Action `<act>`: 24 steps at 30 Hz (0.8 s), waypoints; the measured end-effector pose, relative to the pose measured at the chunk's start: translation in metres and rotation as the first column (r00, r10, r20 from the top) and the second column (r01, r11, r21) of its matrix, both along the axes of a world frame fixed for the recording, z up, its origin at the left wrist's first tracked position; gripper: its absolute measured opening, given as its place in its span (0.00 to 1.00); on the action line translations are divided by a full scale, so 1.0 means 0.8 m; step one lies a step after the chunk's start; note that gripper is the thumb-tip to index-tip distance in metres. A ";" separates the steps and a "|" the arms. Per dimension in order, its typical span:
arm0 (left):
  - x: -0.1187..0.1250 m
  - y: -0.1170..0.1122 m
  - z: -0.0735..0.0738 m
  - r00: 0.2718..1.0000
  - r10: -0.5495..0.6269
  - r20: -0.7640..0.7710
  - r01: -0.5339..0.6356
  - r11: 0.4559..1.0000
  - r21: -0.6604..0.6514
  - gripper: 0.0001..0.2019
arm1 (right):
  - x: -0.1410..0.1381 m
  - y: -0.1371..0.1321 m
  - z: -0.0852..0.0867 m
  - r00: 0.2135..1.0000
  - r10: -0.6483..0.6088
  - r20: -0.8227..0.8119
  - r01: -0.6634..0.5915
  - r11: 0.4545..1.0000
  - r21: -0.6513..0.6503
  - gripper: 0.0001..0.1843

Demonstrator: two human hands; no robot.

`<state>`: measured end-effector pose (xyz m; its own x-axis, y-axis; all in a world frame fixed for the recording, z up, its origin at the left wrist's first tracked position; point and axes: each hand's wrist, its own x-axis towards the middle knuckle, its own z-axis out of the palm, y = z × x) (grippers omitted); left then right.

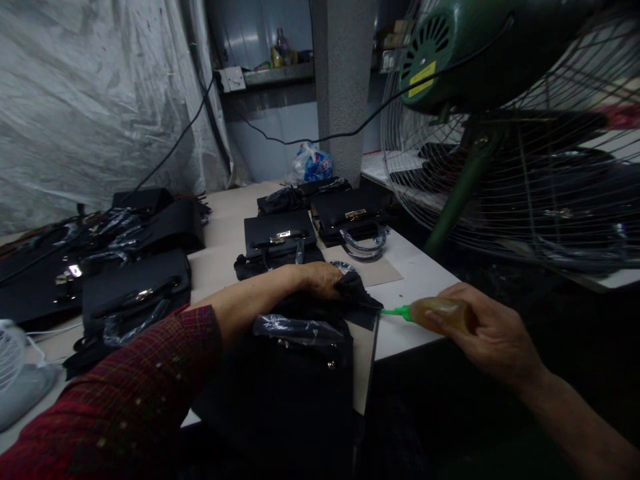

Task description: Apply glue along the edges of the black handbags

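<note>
A black handbag (295, 387) lies in front of me at the table's edge, its handle (300, 328) wrapped in clear plastic. My left hand (323, 279) reaches over the bag and grips its black fabric (357, 293) at the far side; some of the fingers are hidden. In my right hand (487, 333) is a squeeze bottle (440, 313) of amber liquid, the fingers wrapped round it. Its green nozzle (397, 312) points left, with the thin tip at the edge of the black fabric.
More black handbags (280, 233) lie on the table (220, 213) beyond and to the left. A large green fan (450, 60) with a wire cage stands at the right. A small white fan (20, 373) sits at the left edge. A black cable (345, 135) hangs across the back.
</note>
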<state>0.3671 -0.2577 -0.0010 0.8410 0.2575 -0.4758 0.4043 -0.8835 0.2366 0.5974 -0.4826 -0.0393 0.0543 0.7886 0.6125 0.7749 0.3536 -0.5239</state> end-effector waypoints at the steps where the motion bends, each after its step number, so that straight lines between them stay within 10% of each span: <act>1: 0.000 0.000 0.000 1.000 0.001 -0.002 -0.001 1.000 -0.001 0.13 | 0.000 0.000 0.002 1.000 0.017 0.003 -0.017 1.000 -0.012 0.14; 24: -0.001 -0.003 0.002 0.999 0.040 -0.005 -0.040 0.997 -0.065 0.13 | -0.008 -0.008 0.023 0.988 0.007 0.153 -0.014 0.999 0.048 0.13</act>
<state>0.3660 -0.2597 0.0004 0.8288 0.2595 -0.4957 0.4403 -0.8492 0.2916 0.5913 -0.4886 -0.0205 -0.0510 0.7579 0.6504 0.8406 0.3843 -0.3818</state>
